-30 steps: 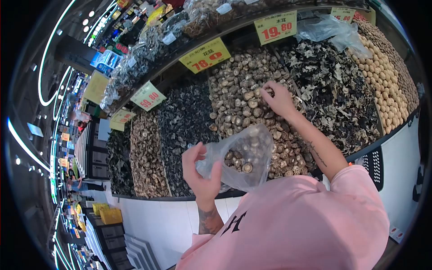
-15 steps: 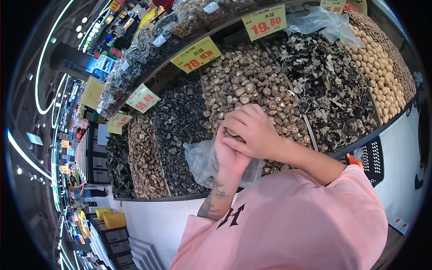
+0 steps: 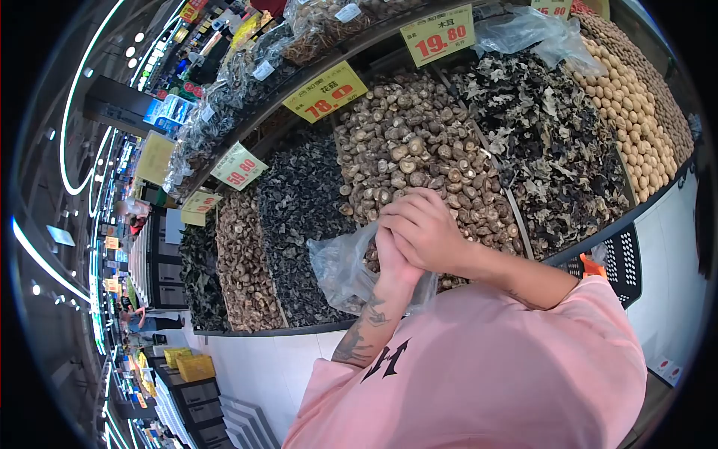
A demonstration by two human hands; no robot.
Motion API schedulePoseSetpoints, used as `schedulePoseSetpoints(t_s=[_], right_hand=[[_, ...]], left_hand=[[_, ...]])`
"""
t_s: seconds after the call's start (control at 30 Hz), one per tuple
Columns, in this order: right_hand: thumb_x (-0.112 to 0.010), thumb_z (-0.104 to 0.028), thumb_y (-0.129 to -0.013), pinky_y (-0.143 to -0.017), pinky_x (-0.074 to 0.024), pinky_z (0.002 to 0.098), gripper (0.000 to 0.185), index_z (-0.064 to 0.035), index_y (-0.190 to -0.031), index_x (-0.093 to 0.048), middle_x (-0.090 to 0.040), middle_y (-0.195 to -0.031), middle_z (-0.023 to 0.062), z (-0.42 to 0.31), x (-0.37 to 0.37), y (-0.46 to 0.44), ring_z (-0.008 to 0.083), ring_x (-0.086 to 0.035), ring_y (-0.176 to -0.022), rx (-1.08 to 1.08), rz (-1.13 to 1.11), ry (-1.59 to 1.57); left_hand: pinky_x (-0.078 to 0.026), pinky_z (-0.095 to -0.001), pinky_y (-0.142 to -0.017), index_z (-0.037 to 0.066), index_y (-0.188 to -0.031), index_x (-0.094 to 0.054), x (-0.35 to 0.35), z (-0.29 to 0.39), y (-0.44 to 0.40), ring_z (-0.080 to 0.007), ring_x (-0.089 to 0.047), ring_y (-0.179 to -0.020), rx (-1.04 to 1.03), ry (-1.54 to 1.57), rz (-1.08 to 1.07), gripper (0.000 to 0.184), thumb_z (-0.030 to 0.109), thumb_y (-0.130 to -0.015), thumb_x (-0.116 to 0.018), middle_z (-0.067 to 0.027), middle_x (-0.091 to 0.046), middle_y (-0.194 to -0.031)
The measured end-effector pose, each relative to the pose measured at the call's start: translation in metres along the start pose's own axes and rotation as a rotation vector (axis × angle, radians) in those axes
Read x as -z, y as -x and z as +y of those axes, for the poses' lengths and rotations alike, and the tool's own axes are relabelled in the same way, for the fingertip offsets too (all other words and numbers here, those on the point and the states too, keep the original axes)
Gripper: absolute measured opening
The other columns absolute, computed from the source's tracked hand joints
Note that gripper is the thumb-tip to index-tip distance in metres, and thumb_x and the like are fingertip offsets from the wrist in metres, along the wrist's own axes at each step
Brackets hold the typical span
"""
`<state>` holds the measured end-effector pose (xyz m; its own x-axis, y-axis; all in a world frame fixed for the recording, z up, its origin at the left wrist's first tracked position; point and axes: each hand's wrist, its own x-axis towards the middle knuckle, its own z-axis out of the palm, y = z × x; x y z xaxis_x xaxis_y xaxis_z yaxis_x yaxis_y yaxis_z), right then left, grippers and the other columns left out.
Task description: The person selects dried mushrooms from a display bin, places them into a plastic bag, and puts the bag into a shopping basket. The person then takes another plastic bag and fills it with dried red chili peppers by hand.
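My right hand (image 3: 423,230) is closed over my left hand (image 3: 395,258), the two pressed together above a bin of dried shiitake mushrooms (image 3: 411,150). Both sets of fingers are curled inward, and whatever lies between the palms is hidden. A clear plastic bag (image 3: 334,271) rests under my left hand and wrist, spread over the edge of the mushrooms and the black fungus beside them. Some mushrooms show close to my left hand, by the bag.
Dried black fungus fills the bins to the left (image 3: 303,217) and right (image 3: 542,142). Round tan dried goods (image 3: 628,112) lie farther right. Price signs (image 3: 325,91) line the back rail. Another plastic bag (image 3: 535,36) lies at the back. A black basket (image 3: 622,262) stands at right.
My clasped hands have shifted slightly down and right. A brownish piece that showed between them earlier is now covered by my fingers. The bag stays beneath my left wrist.
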<state>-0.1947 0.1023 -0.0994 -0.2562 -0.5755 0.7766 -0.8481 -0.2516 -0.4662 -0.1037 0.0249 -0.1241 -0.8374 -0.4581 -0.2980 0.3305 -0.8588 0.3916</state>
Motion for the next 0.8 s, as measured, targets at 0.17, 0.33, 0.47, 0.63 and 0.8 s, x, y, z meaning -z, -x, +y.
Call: schedulePoseSetpoints(t_s=[0.17,0.33,0.47,0.63,0.8], right_hand=[[-0.062,-0.012,-0.081,-0.092,-0.0436,0.0459,0.02,-0.0063,-0.099,-0.066,-0.064,-0.102,0.0089,-0.002,0.001,0.004,0.0296,-0.059,-0.098,-0.119,0.017,0.026],[-0.063,-0.016,-0.082,-0.091,-0.0431,0.0454,0.023,-0.0052,-0.102,-0.065,-0.064,-0.101,0.0111,0.001,-0.001,0.015,0.0323,-0.058,-0.099,-0.209,-0.086,0.064],[-0.064,-0.017,-0.084,-0.09,-0.0439,0.0458,0.024,-0.0048,-0.104,-0.065,-0.064,-0.102,0.0121,0.002,-0.005,0.02,0.0333,-0.059,-0.099,-0.273,-0.053,0.012],[-0.066,-0.017,-0.083,-0.093,-0.0441,0.046,0.027,-0.0058,-0.108,-0.065,-0.064,-0.104,0.0117,0.002,-0.003,0.014,0.0326,-0.059,-0.1,-0.203,-0.017,0.017],[-0.07,-0.017,-0.081,-0.1,-0.0426,0.0481,0.033,-0.0076,-0.112,-0.065,-0.063,-0.109,0.0093,-0.007,-0.006,0.013,0.0292,-0.06,-0.103,-0.076,-0.025,-0.047]], left_hand=[[-0.042,-0.0411,-0.106,0.013,-0.127,-0.054,0.022,-0.006,-0.002,-0.0233,-0.053,-0.123,0.042,0.013,-0.037,0.038,0.035,-0.104,-0.035,-0.0063,-0.057,-0.13],[-0.044,-0.0404,-0.105,0.013,-0.127,-0.054,0.039,-0.023,-0.006,-0.0225,-0.053,-0.122,0.049,0.016,0.06,0.037,0.034,-0.104,-0.034,-0.0056,-0.057,-0.128],[-0.044,-0.0405,-0.105,0.013,-0.128,-0.053,0.007,-0.028,0.007,-0.0225,-0.053,-0.123,-0.012,-0.052,0.182,0.037,0.034,-0.104,-0.034,-0.0059,-0.057,-0.129],[-0.044,-0.0408,-0.104,0.013,-0.128,-0.052,-0.005,-0.024,0.012,-0.0222,-0.052,-0.125,-0.084,-0.064,0.108,0.037,0.034,-0.104,-0.035,-0.0071,-0.055,-0.132],[-0.046,-0.0384,-0.1,0.012,-0.123,-0.054,0.005,-0.025,0.01,-0.021,-0.056,-0.117,-0.104,-0.051,0.101,0.032,0.03,-0.103,-0.037,-0.0066,-0.059,-0.124]])
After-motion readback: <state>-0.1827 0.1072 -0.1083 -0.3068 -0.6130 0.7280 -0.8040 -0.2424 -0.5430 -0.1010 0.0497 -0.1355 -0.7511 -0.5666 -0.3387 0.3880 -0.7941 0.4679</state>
